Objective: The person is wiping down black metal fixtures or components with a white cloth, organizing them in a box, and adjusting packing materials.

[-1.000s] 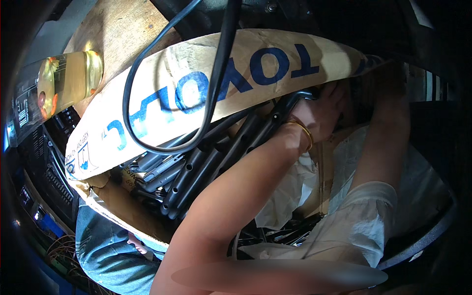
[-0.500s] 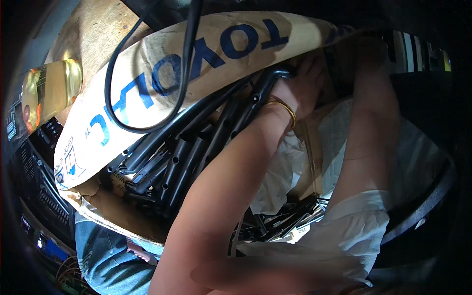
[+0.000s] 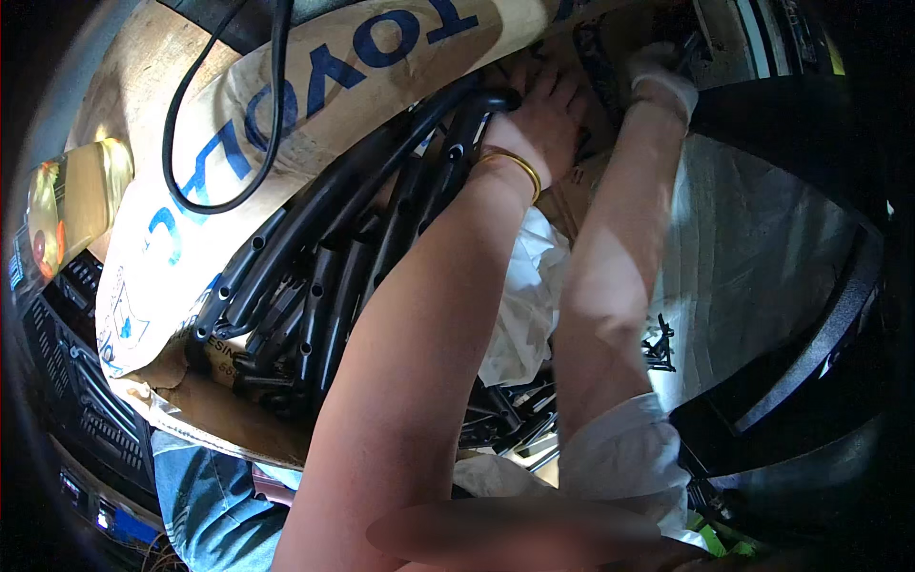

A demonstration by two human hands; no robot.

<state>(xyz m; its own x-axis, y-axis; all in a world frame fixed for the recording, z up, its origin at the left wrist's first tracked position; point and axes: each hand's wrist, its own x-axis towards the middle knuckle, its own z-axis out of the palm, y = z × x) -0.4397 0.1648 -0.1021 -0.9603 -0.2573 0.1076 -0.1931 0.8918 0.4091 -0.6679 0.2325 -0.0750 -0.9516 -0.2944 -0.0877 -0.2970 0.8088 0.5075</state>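
My left hand (image 3: 545, 119), with a gold bangle (image 3: 515, 164) at its wrist, reaches to the far side with its fingers stretched out and apart. It rests against brown card or paper, just beside the bent end of a black metal tube (image 3: 498, 99). Several black tubes with holes (image 3: 324, 286) lie in a heap to the left of my forearm, inside a brown paper sack (image 3: 329, 71) with blue print. Farther right, my right hand (image 3: 660, 74) looks pale, perhaps gloved, and is curled near a small dark piece (image 3: 688, 50). Whether it grips that piece is hard to make out.
A black cable (image 3: 279, 105) loops over the sack. White crumpled plastic (image 3: 524, 305) and small black parts (image 3: 658, 345) lie around my forearms. At the left are a black perforated crate (image 3: 81, 381) and a yellowish clear package (image 3: 81, 200). A curved black rim (image 3: 810, 357) stands at right.
The whole view has shifted, with the sack now farther left and higher. My right arm has come closer to my left, and its hand shows more clearly in the light. My left hand stays by the tubes.
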